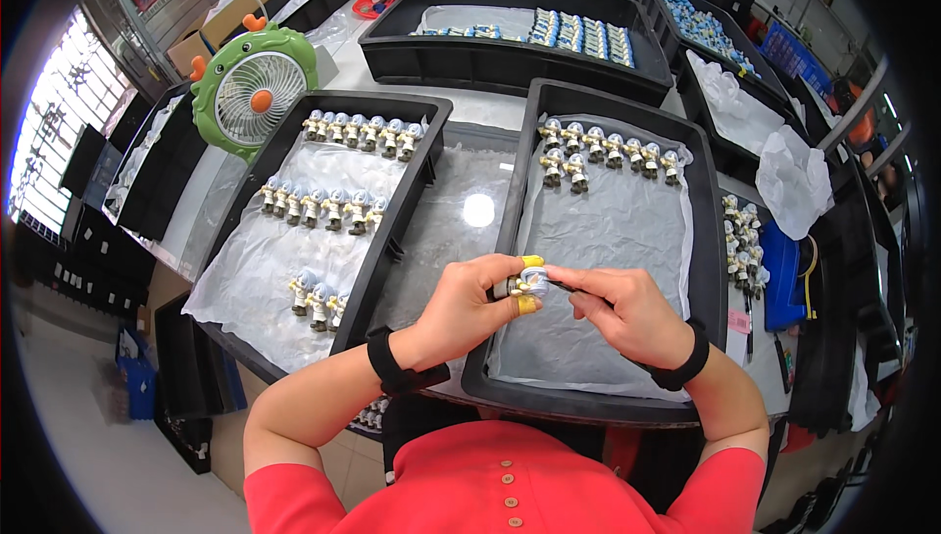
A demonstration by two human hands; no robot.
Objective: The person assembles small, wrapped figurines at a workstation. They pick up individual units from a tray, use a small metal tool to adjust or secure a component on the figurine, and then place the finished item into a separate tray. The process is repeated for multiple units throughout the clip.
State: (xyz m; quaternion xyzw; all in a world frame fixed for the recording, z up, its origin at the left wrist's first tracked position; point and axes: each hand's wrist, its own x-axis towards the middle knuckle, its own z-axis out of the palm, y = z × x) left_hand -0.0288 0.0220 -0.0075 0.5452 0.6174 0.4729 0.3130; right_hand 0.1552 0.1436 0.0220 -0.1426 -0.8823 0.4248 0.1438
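1. The left hand [466,304] grasps a small figurine [532,282] between thumb and forefinger, both tipped with yellow coverings [528,305].
2. The right hand [632,313] pinches a slim dark tool [562,286], its tip at the figurine; whether they touch cannot be told.
3. The held figurine is above the near part of a paper-lined black tray [708,240], whose far end holds two rows of similar figurines [615,150].
4. Left of it, another black tray [410,191] carries three groups of them, near a green fan [257,98].
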